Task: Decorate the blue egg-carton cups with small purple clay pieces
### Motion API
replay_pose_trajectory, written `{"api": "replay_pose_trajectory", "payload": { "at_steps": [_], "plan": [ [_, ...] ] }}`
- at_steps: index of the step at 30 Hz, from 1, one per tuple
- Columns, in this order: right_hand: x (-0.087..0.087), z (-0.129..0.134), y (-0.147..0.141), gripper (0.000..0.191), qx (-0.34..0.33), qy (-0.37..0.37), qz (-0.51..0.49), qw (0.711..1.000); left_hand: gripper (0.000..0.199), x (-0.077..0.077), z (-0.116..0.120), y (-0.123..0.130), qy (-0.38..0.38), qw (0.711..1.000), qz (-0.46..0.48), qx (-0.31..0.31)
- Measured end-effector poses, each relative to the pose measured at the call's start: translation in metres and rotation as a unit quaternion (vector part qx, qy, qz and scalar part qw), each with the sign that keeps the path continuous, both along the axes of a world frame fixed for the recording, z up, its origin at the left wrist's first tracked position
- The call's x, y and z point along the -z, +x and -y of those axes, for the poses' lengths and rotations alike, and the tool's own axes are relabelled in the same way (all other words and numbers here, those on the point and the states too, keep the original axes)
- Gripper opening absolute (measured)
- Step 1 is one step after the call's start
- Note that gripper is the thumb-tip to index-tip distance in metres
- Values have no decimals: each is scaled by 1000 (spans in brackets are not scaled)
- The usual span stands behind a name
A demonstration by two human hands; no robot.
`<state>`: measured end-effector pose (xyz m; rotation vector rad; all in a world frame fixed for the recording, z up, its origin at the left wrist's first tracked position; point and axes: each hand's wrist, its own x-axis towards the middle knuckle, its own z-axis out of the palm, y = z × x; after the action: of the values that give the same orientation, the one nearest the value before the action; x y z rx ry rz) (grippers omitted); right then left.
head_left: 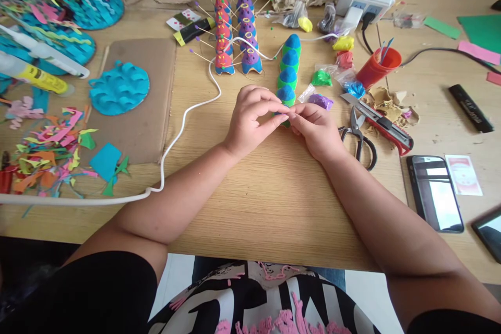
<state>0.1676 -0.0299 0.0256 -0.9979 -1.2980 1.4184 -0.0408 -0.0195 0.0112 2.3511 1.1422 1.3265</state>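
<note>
My left hand (254, 117) and my right hand (316, 128) meet fingertip to fingertip over the near end of a blue and green bumpy strip (289, 65). Both are pinched closed; whatever lies between the fingertips is too small to make out. Beyond my left hand stand a red and blue strip (224, 36) and a purple and blue strip (249, 36), with drawn faces and thin sticks poking out. Lumps of purple clay (321, 101), green clay (321, 78) and blue clay (355, 89) lie on plastic beside the blue and green strip.
Scissors (358, 138), a red box cutter (385, 124), a red cup (379, 67) and a phone (435, 193) are on the right. A white cable (183, 120) crosses the table (250, 209). Cardboard (129, 141) with a blue disc (119, 88) and paper scraps (58, 146) lie left.
</note>
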Motion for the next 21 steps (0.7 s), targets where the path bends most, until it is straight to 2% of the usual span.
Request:
{"api": "replay_pose_trajectory", "payload": {
  "at_steps": [7,11,16,21],
  "plan": [
    [-2,2,0,56,-19,-4,-11,1000,16,-1,0,1,-12,999,-1,-33],
    [-6,3,-2,56,-41,9,-30,999,20,-1,-1,1,-20,999,9,-33],
    [-4,3,-3,53,-32,17,-31,999,16,-2,0,2,-24,999,7,-32],
    [-2,2,-1,57,-30,8,-26,999,32,-1,2,1,-20,1000,7,-19]
  ]
}}
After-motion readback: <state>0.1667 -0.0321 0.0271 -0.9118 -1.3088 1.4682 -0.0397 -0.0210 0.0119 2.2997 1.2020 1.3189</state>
